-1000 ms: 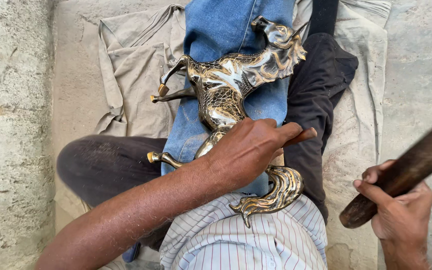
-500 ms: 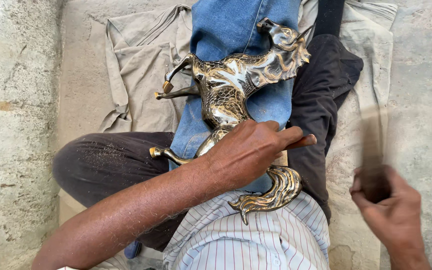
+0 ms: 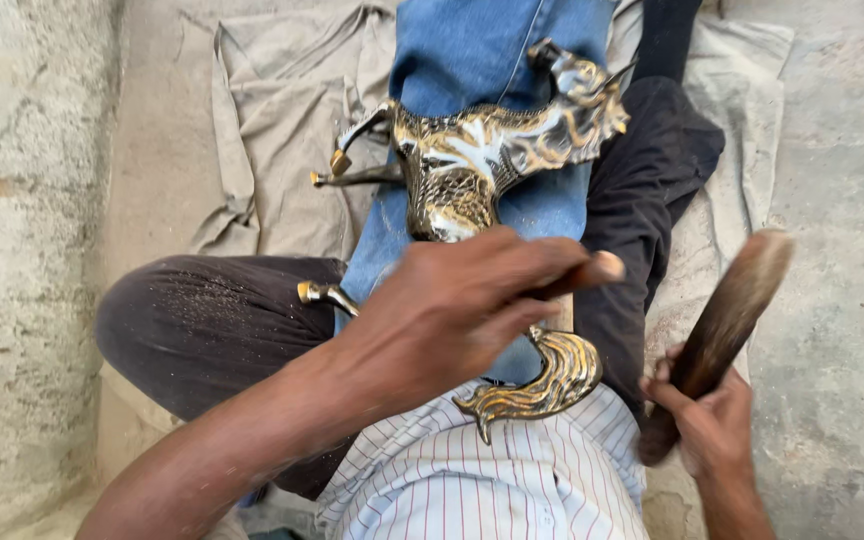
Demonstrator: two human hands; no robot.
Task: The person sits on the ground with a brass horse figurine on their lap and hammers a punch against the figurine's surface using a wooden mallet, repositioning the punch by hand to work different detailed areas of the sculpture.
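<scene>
Left hand [image 3: 452, 310] grips a thin tool [image 3: 592, 272] pressed on the brass horse figure [image 3: 472, 180], which lies on blue denim [image 3: 472, 50] over the lap. Right hand [image 3: 712, 430] holds a blurred wooden club [image 3: 727, 315] raised beside it.

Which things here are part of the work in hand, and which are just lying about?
In use:
shiny brass horse figurine
left hand holding a thin rod tool
right hand gripping a dark wooden club
blue denim lap cloth

Lying about:
crumpled beige cloth
concrete floor
</scene>
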